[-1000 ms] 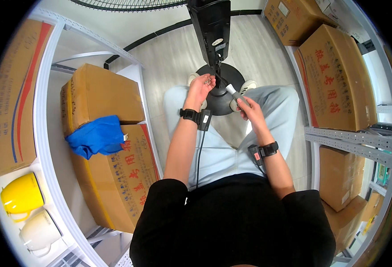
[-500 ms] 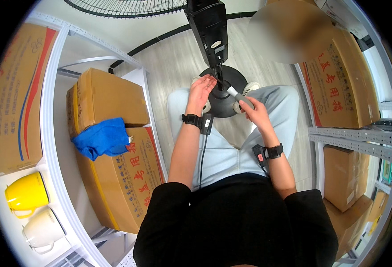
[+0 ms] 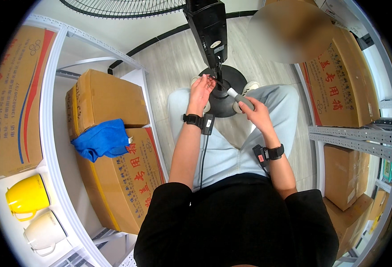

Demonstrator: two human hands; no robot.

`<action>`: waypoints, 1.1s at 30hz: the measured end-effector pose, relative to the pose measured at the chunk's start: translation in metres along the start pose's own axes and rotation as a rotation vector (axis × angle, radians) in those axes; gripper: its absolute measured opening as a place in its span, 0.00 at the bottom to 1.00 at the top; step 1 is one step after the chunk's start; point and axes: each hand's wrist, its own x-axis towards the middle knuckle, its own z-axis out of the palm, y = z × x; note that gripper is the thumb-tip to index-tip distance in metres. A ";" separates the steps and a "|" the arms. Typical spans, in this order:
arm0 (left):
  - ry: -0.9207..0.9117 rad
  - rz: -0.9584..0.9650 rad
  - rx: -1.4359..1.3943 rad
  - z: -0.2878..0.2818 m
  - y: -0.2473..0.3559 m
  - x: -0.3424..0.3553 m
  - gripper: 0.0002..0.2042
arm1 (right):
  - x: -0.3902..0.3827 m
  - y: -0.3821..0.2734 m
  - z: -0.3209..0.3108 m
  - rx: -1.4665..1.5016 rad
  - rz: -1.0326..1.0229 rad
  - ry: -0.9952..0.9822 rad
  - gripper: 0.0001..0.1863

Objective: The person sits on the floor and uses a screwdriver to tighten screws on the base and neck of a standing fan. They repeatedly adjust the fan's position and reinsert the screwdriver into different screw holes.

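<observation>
A black pedestal fan's column point(image 3: 208, 35) stands in front of me, on a round black base point(image 3: 231, 80) between my feet. My right hand point(image 3: 259, 115) is closed around the handle of a tool with a grey-and-white grip point(image 3: 242, 99). Its thin dark shaft points up and left, across the lower pole, toward my left hand point(image 3: 200, 92). The fingers of my left hand are bent together at the shaft's far end, close under the column's lower end. What lies between those fingertips is too small to make out.
Shelving with cardboard boxes point(image 3: 111, 98) stands on the left, a blue cloth point(image 3: 101, 139) draped over them. A yellow mug point(image 3: 28, 194) and a white mug point(image 3: 45, 232) sit at lower left. More boxes point(image 3: 338, 84) fill the right shelf. The fan's wire grille point(image 3: 124, 9) juts in above.
The fingers of my left hand, straighter before, have bent in toward the shaft's end. My right hand and its tool have hardly moved.
</observation>
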 end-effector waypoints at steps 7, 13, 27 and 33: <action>-0.012 0.000 0.018 0.001 0.000 -0.001 0.08 | -0.001 0.000 -0.002 -0.105 -0.004 0.019 0.21; -0.017 -0.005 0.050 0.005 0.001 -0.002 0.08 | 0.000 0.000 -0.007 -0.165 0.012 0.010 0.21; -0.164 -0.061 0.333 0.013 0.006 -0.003 0.08 | -0.005 -0.034 -0.039 -0.269 -0.310 0.173 0.18; -0.203 -0.055 0.115 0.022 0.010 0.000 0.12 | -0.007 -0.028 -0.036 -0.095 -0.100 0.118 0.18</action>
